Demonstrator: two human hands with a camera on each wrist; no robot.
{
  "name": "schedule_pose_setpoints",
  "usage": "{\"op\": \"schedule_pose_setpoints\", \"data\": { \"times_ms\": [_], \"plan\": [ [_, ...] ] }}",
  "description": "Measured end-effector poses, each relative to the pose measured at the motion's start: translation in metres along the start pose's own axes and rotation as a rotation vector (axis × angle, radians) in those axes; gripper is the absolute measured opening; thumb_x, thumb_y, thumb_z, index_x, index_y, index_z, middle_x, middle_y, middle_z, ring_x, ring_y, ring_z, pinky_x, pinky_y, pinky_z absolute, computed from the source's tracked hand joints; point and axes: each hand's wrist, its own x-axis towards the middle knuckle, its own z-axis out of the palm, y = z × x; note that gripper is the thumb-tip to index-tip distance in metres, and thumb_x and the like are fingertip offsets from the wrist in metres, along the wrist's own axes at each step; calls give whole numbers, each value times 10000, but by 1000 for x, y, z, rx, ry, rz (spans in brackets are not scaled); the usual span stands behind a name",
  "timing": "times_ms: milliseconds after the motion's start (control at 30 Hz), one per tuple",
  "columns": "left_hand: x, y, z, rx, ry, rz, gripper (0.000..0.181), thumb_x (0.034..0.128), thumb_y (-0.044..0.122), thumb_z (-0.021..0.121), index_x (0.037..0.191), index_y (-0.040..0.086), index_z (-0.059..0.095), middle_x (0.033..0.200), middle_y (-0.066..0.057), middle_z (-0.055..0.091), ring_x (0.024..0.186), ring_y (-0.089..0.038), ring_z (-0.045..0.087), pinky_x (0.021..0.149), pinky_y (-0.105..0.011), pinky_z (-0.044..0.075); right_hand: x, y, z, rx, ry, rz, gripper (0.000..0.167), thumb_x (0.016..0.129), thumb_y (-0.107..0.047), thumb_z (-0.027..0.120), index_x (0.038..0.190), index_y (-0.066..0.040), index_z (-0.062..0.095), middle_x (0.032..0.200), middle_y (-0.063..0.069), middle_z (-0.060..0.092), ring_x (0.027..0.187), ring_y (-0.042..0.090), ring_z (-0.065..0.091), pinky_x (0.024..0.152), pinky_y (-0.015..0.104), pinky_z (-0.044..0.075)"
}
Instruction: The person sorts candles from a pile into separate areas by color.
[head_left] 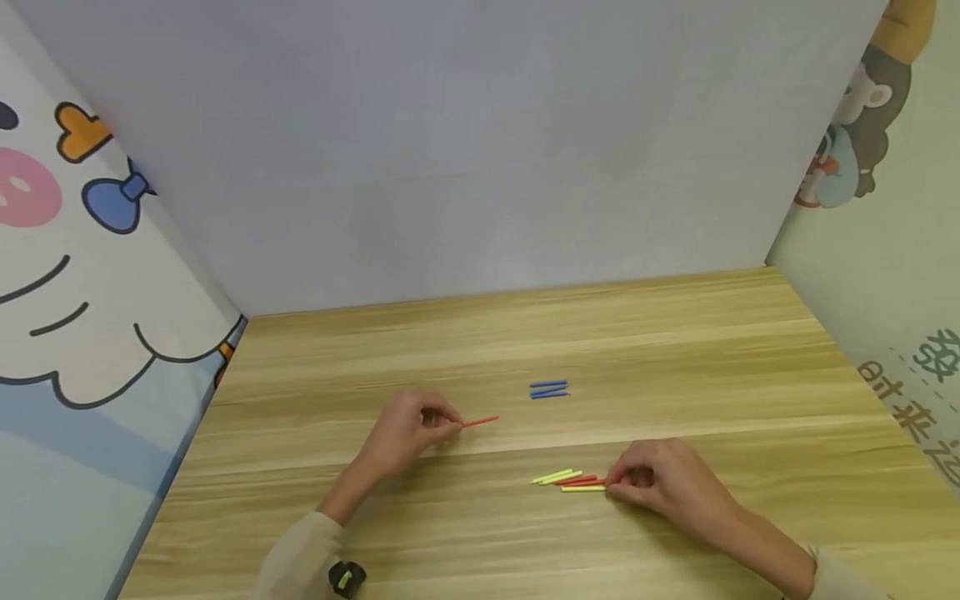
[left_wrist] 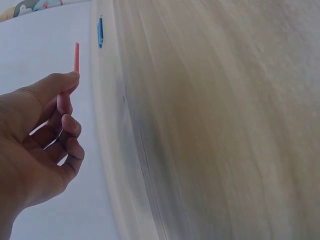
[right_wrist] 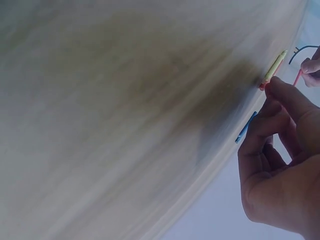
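Because the red stick (head_left: 482, 421) is slim, straight and presumably light, stiff and brittle, gentle pinching is advised; below frame centre, its left end is pinched by the left hand (head_left: 411, 429). At lower right, the right hand's (head_left: 678, 483) fingers are narrowed beside the mixed pile (head_left: 576, 480); whether anything is gripped cannot be told.

Tabletop (head_left: 450, 533): wood-grained, smooth. Sticks (head_left: 576, 480): smooth, plastic-looking. Sleeve (head_left: 300, 554): matt cloth.
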Motion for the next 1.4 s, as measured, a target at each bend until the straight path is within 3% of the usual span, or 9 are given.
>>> {"op": "schedule_pose_setpoints", "data": {
  "times_ms": [300, 800, 1100, 1400],
  "plan": [
    [-11, -5, -6, 28, -1, 8, 74, 888, 69, 842, 865, 134, 815, 732, 97, 641, 646, -86, 538, 575, -230, 445, -2, -1, 3, -36, 18, -4, 149, 822, -159, 906, 853, -270, 812, 769, -242, 634, 647, -85, 522, 574, 196, 458],
    [-31, -29, -20, 51, -8, -86, 41, 899, 128, 846, 877, 137, 813, 797, 81, 668, 711, -71, 550, 635, -237, 456, 1, -4, 5, -96, -5, 41, 108, 842, -215, 899, 840, -257, 800, 751, -237, 622, 638, -86, 513, 574, 201, 447],
    [-41, -38, -21, 61, 28, -53, 64, 880, 98, 857, 850, 139, 817, 756, 91, 661, 668, -51, 525, 594, -226, 437, 0, -5, 8, -137, 31, -10, 150, 838, -195, 897, 836, -274, 770, 759, -233, 595, 650, -81, 488, 570, 191, 430],
    [-44, -44, -21, 34, 12, -99, 65, 884, 98, 854, 858, 143, 816, 762, 101, 674, 672, -41, 551, 604, -221, 453, -2, -3, 10, -184, 43, -57, 92, 862, -224, 873, 872, -242, 783, 837, -214, 638, 725, -79, 537, 616, 223, 479]
  ]
}}
